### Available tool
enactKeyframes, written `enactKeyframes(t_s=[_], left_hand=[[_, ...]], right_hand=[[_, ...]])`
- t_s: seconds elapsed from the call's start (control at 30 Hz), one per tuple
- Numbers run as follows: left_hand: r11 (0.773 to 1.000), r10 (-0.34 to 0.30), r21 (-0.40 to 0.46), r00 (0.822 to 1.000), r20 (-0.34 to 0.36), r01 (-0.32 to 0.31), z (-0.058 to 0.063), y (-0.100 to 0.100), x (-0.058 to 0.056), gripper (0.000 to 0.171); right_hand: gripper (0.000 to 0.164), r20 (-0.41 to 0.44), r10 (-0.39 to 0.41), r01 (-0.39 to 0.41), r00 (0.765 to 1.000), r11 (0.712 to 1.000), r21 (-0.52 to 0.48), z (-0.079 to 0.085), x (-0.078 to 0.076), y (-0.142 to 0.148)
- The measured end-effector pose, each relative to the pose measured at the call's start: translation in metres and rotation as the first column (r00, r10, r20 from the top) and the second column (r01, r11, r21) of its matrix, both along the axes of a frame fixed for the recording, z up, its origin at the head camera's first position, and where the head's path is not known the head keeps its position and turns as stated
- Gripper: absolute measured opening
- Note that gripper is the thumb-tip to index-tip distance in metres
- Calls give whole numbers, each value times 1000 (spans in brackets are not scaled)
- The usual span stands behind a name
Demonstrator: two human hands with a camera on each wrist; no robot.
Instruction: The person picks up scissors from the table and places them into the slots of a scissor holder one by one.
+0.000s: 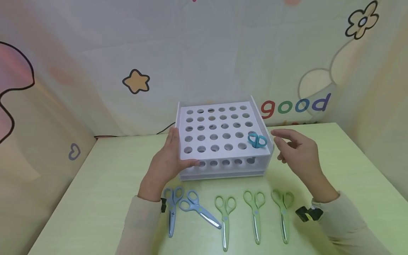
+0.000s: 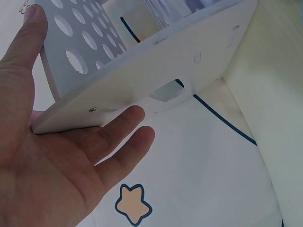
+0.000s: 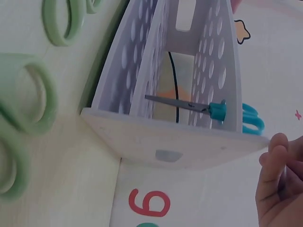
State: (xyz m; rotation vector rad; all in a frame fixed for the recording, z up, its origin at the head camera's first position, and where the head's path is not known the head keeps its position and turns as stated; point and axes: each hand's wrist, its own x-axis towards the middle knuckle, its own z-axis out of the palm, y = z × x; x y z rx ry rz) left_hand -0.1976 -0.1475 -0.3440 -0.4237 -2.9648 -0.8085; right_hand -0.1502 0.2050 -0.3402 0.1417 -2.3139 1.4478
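A white rack point(image 1: 208, 142) with rows of round holes stands on the table. My left hand point(image 1: 168, 152) grips its left side, thumb over the front edge and fingers along the outside of the side panel point(image 2: 128, 94). Small teal scissors point(image 1: 256, 145) stand in a hole near the front right corner, handle loops above the top plate. In the right wrist view their blades point(image 3: 173, 101) hang below it. Off the rack's right side, my right hand point(image 1: 299, 148) holds nothing; its fingers are loosely bent, with fingertips point(image 3: 279, 140) right by the side panel's corner.
In front of the rack lie two blue scissors point(image 1: 172, 221) and three green scissors point(image 1: 225, 226), loops toward the rack. A patterned curtain point(image 1: 207, 53) hangs behind and around the light green table point(image 1: 105, 198). A dark cord point(image 1: 165, 128) runs behind the rack.
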Motion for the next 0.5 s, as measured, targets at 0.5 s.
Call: enactKeyframes(t_s=[0.5], left_hand=[[1000,-6,-3,1000,-24,6,-2,1,0,128]], right_hand=[[14,121,52,-41,991,995,-94,-54,33,57]])
